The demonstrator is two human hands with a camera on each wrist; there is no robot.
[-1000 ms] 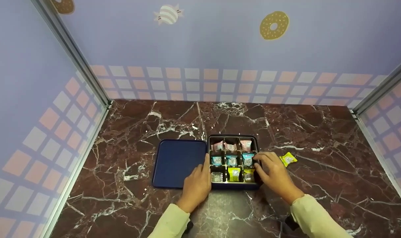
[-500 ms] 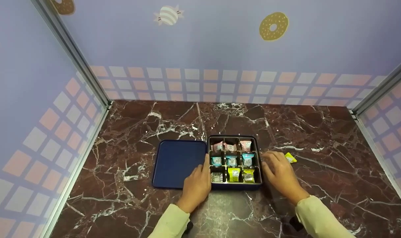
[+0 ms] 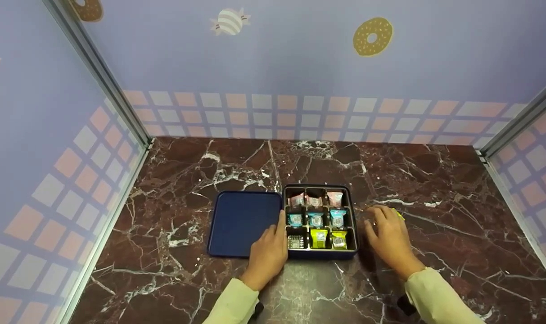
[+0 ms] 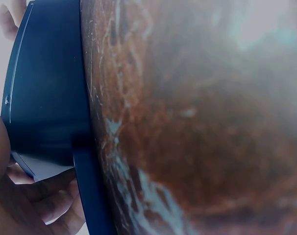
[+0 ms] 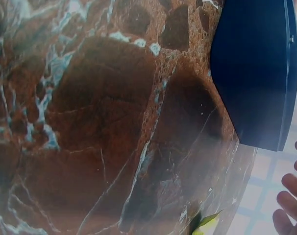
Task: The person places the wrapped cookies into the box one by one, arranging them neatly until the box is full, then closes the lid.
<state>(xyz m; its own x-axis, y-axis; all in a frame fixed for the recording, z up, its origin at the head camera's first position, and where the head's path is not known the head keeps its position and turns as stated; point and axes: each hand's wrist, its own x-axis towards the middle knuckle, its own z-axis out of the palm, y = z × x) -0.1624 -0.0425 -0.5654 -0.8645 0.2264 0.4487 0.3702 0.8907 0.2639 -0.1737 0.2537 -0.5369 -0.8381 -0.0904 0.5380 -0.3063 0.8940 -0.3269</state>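
A dark blue box (image 3: 322,254) with a divided insert stands on the table, holding wrapped candies. Pink candies (image 3: 335,198) lie in its back row, blue ones (image 3: 316,219) in the middle, and two yellow ones (image 3: 318,238) in front. The front left compartment (image 3: 296,241) shows a shiny ridged surface. My left hand (image 3: 268,253) rests against the box's left side, index finger straight along the edge. To the right of the box, my right hand (image 3: 388,239) hovers with loosely bent, parted fingers. It mostly hides a yellow candy (image 3: 399,214), whose tip (image 5: 207,223) shows in the right wrist view.
The flat blue lid (image 3: 241,220) lies left of the box, partly under my left hand in the head view. The marble-patterned table (image 3: 200,288) is bounded by a purple back wall (image 3: 295,67) and side walls with metal corner rails (image 3: 97,67).
My right hand has drawn back from the box's right compartments and moved right, over the loose yellow candy. The left hand stays at the box's left side.
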